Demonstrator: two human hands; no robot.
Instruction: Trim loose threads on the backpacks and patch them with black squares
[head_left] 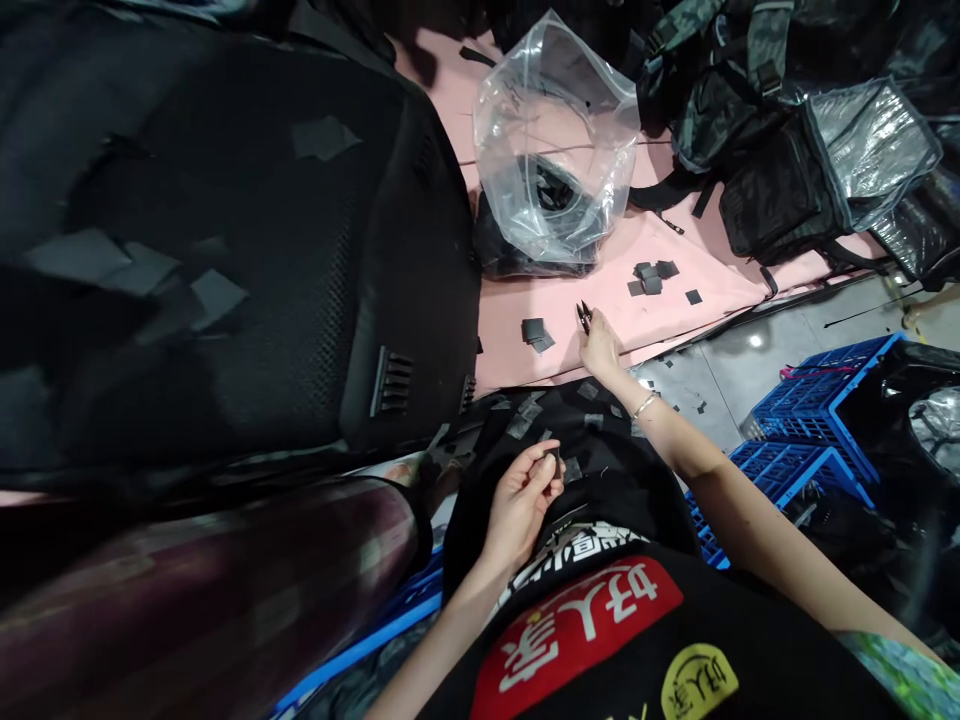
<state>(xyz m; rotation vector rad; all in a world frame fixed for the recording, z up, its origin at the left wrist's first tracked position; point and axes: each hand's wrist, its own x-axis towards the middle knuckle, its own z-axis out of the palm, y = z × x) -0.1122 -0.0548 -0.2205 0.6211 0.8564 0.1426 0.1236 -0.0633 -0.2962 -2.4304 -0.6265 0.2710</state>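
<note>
My left hand (523, 492) is closed in a pinch above my lap, with a small black fabric piece (553, 464) between thumb and fingers. Over the front edge of the pink table, my right hand (599, 348) is wrapped round a pair of thread snips (584, 318) whose dark blades point away from me. Just left of the snips lies a small stack of black squares (534, 331). More black squares (646, 280) are scattered farther right on the pink cloth (622, 315). Several dark scraps (525, 412) rest on my black apron (645, 480).
A large black padded backpack panel (247, 240) with loose patches fills the left. A clear plastic bag (555, 130) stands at the back. Camouflage backpacks (780, 180) are piled back right. Blue crates (817, 400) stand on the floor at right. A person's checked sleeve (315, 570) is lower left.
</note>
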